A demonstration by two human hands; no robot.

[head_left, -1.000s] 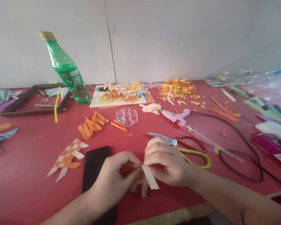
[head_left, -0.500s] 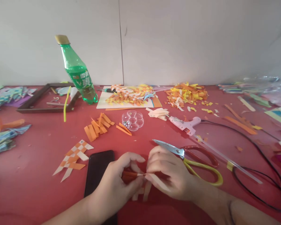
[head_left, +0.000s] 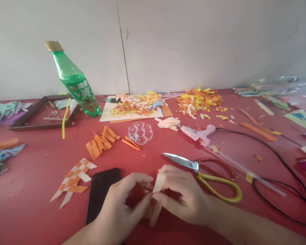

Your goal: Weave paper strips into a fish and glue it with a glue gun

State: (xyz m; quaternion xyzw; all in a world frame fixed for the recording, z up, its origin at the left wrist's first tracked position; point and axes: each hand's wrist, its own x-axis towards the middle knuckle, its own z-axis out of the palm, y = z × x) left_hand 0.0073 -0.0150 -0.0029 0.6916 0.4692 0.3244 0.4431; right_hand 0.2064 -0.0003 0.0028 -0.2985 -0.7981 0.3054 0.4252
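Observation:
My left hand (head_left: pixel 129 200) and my right hand (head_left: pixel 182 195) meet at the front middle, fingertips close together. Between them are cream paper strips (head_left: pixel 158 183), one standing up by the right fingers and another hanging below. Both hands pinch this paper; a bit of orange shows at its top, and the rest is hidden by my fingers. A black phone (head_left: pixel 102 190) lies partly under my left forearm. To its left is a woven orange-and-white paper fish (head_left: pixel 75 178). Scissors (head_left: pixel 206 173) with red and yellow handles lie just beyond my right hand.
A pink glue gun (head_left: pixel 199 134) with a black cord lies at right. Behind are a clear flower-shaped tray (head_left: pixel 140 132), folded orange strips (head_left: pixel 102 142), cream strips (head_left: pixel 168 123), a pile of scraps (head_left: pixel 199 102), a green bottle (head_left: pixel 76 81) and a dark frame (head_left: pixel 22 126).
The cream strip at my right fingers has swung from pointing down right to standing upright. My hands stay together, and the whole view has shifted slightly.

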